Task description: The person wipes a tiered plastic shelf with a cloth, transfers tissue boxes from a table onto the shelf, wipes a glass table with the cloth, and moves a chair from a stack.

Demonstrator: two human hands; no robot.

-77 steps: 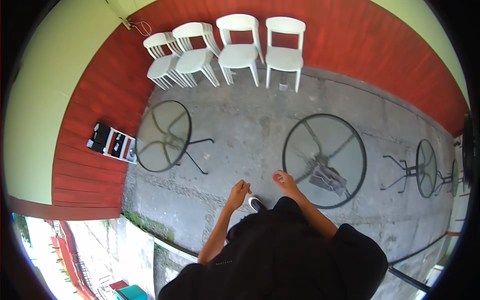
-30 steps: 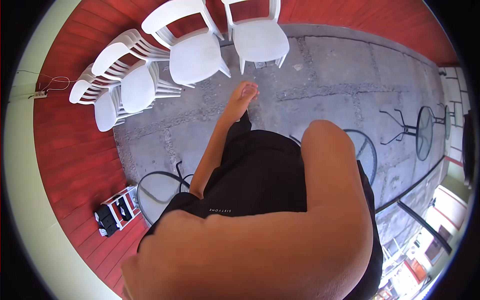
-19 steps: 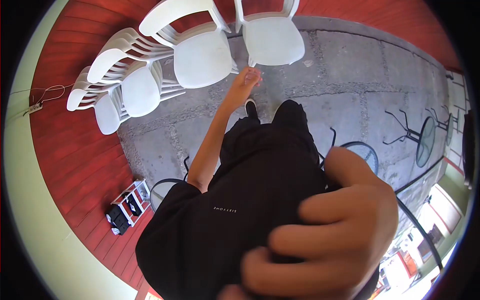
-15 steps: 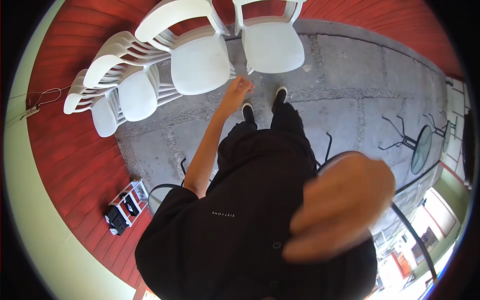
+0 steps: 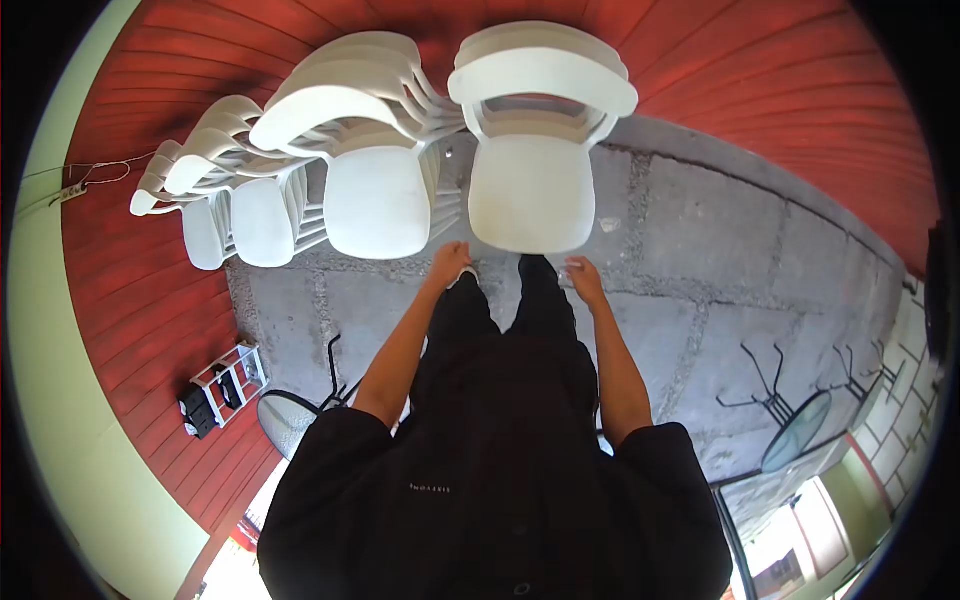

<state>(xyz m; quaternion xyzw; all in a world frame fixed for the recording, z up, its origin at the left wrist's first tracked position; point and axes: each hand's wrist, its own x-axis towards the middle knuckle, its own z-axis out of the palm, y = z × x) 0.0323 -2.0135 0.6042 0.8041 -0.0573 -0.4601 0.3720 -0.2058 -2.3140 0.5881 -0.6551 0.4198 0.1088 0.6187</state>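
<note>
A stack of white plastic chairs (image 5: 533,195) stands straight ahead, against the red wall. My left hand (image 5: 450,265) hangs in front of it, just left of its front edge, with loosely bent fingers and nothing visible in them. On the other side, my right hand (image 5: 584,277) is held low near the seat's front right corner, fingers slightly apart and free of any object. Both hands appear apart from the chairs. A second chair stack (image 5: 376,205) stands to the left, nearest my left hand.
Further chair stacks (image 5: 262,222) line the wall at left. A small white rack (image 5: 240,375) with black items stands by the left wall. Glass-top tables (image 5: 797,430) are at right, another round table (image 5: 287,415) at lower left. The floor (image 5: 740,250) is grey concrete.
My right hand has swung from close before my chest down toward the chair stack. My left hand has shifted slightly. The front stack now shows fully, with its backrests in view.
</note>
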